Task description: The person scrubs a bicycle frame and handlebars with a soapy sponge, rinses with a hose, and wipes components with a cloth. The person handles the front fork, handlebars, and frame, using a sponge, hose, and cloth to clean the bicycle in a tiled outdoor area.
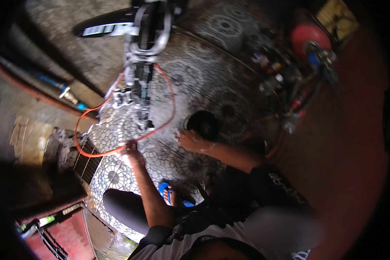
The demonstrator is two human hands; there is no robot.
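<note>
My left hand (132,152) is closed around a thin orange hose (100,154), low over the patterned floor; a bright glare lies beside the wrist. The hose loops out to the left and up past a black and silver motorcycle (145,52), of which a black fender (108,22) with white markings shows. Beside a round dark bucket (203,125) is my right hand (191,141), with whitish flecks at its fingertips. Blur smears those fingers, so I cannot tell whether they hold anything.
Pebble-patterned tiles (110,173) lie underfoot. At the upper right stand a red tank (310,37) and a jumble of tools and parts (277,78). A blue pipe with a fitting (67,93) runs along the left. A blue sandal (164,188) shows below my hands.
</note>
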